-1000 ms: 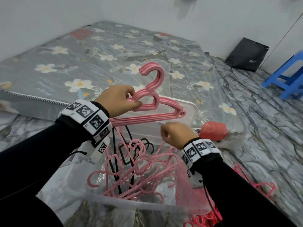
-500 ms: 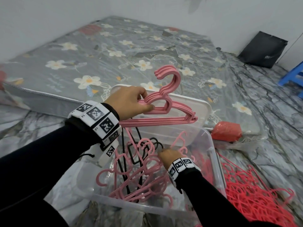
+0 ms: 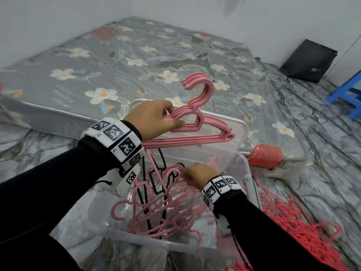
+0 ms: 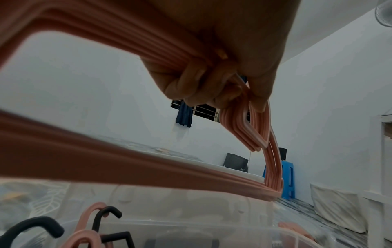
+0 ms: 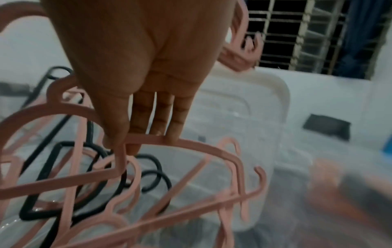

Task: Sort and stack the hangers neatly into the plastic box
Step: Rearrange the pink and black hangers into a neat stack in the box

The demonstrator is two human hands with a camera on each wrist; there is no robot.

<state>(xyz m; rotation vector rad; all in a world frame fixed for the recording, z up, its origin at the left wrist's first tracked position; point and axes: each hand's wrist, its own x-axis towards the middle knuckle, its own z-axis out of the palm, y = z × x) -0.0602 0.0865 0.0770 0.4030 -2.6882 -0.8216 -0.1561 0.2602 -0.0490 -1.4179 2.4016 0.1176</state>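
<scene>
- My left hand gripped an aligned pink bundle above the box.
- My right hand pinched one loose hanger inside the box.
- I judged a slow lift best: black hangers tangled with the pile.
- Red hangers lay outside, right.

Marble floor — plastic box, mattress, red hangers.
</scene>
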